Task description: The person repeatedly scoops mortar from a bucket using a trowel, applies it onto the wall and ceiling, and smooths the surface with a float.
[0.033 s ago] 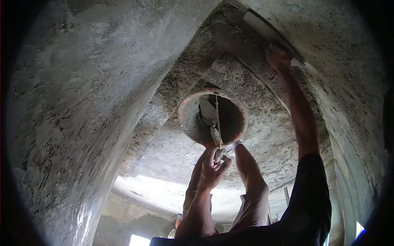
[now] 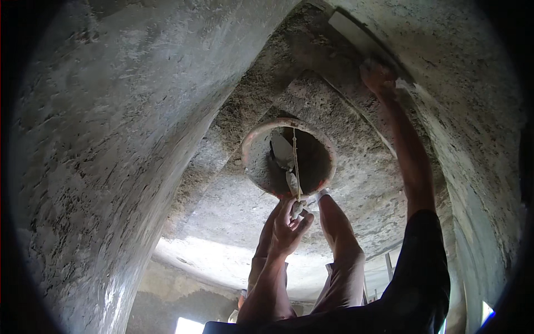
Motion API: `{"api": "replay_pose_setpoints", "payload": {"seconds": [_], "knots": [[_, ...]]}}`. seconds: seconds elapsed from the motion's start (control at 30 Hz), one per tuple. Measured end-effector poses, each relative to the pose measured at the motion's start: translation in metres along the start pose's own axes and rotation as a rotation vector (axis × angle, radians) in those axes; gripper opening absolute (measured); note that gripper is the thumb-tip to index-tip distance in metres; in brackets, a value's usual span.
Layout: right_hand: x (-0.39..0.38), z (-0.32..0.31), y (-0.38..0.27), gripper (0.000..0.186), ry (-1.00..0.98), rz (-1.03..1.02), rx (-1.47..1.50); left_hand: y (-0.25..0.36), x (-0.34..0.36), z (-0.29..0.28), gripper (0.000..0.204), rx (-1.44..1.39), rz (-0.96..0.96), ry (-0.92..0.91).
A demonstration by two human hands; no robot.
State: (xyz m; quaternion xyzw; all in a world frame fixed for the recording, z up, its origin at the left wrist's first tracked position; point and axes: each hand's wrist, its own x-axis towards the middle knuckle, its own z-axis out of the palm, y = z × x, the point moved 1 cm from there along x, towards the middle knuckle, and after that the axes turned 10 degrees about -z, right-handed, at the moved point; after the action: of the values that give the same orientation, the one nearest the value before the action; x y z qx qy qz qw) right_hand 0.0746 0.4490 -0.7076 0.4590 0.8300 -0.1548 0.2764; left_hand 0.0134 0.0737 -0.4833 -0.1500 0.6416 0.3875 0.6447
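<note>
My right hand [image 2: 380, 78] is closed around the back of a long, flat plastering trowel [image 2: 356, 32], its pale blade lying along the curved plastered wall [image 2: 461, 72]. Lower down, in front of my legs, my left hand [image 2: 287, 231] has its fingers curled around a pale knotted lump [image 2: 297, 209] at the near end of a rope [image 2: 296, 161]. That rope stretches across the mouth of a round bucket [image 2: 257, 133] with a reddish rim. Inside the bucket rests a smaller trowel [image 2: 282, 149] with a flat grey blade; the bucket's bottom is in shadow.
Rough grey plastered walls rise close on both sides, the left wall [image 2: 111, 156] being the broader. Below is a stained, uneven floor [image 2: 222, 195] with a raised edge [image 2: 345, 100] beyond the bucket. My bare legs [image 2: 336, 228] stand beside the bucket. Bright openings [image 2: 189, 325] show low down.
The trowel in my right hand has shifted very slightly, its far end a little further to the upper left. My left hand and the bucket look unmoved.
</note>
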Motion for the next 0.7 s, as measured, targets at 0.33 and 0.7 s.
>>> {"api": "replay_pose_setpoints", "payload": {"seconds": [0.33, 0.7], "knots": [[0.029, 0.064, -0.004, 0.052, -0.006, -0.058, -0.077, -0.008, 0.006, 0.007, 0.055, -0.004, -0.019, -0.01], [0.055, 0.102, 0.035, 0.034, 0.454, -0.371, -0.328, -0.001, 0.006, 0.004, 0.054, 0.016, 0.015, -0.018]]}}
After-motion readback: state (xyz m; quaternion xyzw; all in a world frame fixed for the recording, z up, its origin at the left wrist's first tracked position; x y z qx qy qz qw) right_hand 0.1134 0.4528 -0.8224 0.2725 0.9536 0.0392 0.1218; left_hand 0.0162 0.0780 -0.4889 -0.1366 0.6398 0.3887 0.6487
